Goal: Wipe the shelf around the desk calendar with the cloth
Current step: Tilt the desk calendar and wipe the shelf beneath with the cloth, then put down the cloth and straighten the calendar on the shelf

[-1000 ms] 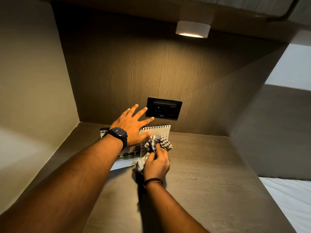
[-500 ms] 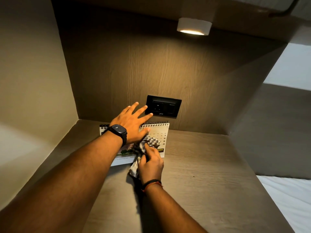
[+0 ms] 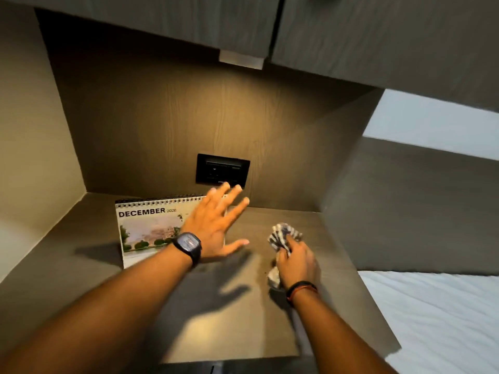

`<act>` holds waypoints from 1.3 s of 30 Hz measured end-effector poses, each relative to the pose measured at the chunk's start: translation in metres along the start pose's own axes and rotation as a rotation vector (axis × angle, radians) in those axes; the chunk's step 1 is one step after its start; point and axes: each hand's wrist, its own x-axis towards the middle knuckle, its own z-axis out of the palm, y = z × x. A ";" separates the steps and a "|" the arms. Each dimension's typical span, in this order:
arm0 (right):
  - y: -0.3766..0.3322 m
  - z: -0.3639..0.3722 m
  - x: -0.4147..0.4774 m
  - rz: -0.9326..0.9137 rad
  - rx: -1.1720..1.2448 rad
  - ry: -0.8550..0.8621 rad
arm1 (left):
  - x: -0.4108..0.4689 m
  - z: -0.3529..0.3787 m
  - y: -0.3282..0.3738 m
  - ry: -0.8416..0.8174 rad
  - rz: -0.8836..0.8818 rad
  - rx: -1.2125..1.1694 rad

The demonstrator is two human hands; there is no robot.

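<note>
Both hands are reaching into a wooden nook. Her or his left hand (image 3: 216, 228) is spreading wide open, with fingers apart, and it is holding nothing. It is hovering in front of the right end of the calendar (image 3: 151, 228), and I cannot tell if it is touching it. A dark watch (image 3: 188, 247) is sitting on that wrist.

Off to the right of the calendar, the right hand (image 3: 295, 261) is squeezing a checked cloth (image 3: 282, 236) in a tight fist. Part of the cloth is sticking out above the fingers and part is hanging out below. The cloth is pressing down on the shelf (image 3: 243, 333), well apart from the calendar. A thin band (image 3: 301, 288) is going around that wrist.

The calendar is standing up near the back left of the shelf, and it is showing the word DECEMBER with a picture of trees. Behind the calendar and a bit to the right, a black socket (image 3: 222, 171) is sitting in the back wall. High above the calendar, a small lamp (image 3: 241, 59) is sticking out under the cupboard. Far to the right of the calendar, a white sheet (image 3: 442, 319) is showing.
</note>
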 end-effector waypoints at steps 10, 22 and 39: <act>0.094 -0.026 -0.009 -0.030 -0.484 -0.067 | -0.032 0.093 0.125 -0.450 -0.073 -0.192; 0.062 0.000 -0.026 -0.066 -0.368 -0.055 | -0.045 0.089 0.101 -0.301 -0.274 -0.170; -0.144 0.066 0.011 0.174 0.831 -0.385 | -0.075 0.019 -0.063 0.579 -1.358 -0.779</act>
